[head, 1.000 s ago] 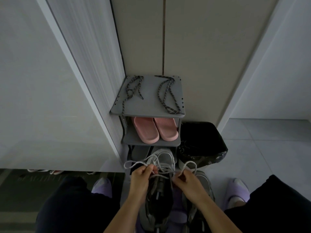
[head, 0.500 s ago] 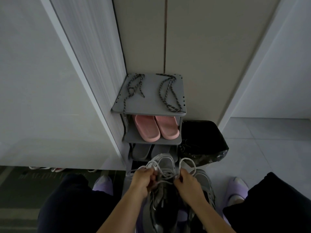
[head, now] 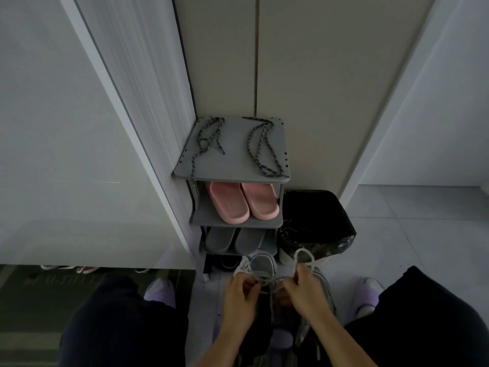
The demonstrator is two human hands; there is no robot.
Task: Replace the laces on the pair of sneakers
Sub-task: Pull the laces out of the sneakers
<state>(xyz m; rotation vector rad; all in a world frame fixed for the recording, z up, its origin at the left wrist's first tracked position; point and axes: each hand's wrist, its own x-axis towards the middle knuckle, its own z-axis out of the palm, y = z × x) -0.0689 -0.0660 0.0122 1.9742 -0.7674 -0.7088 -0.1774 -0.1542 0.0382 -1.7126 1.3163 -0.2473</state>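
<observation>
Ahead, rack [head: 235, 154] bearing dark laces [head: 249, 145], slippers [head: 229, 205]

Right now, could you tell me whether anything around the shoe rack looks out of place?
The left dark lace on the rack's top shelf trails over the front edge and dangles below; the right lace lies fully on it. The pink slippers sit neatly paired.

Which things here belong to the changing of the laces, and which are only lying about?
For the job: sneaker, other sneaker, white lace pinched by left hand and right hand, dark lace, second dark lace, both on the shoe rack.
Lying about: pink slippers, grey slippers, black bin bag.
</observation>
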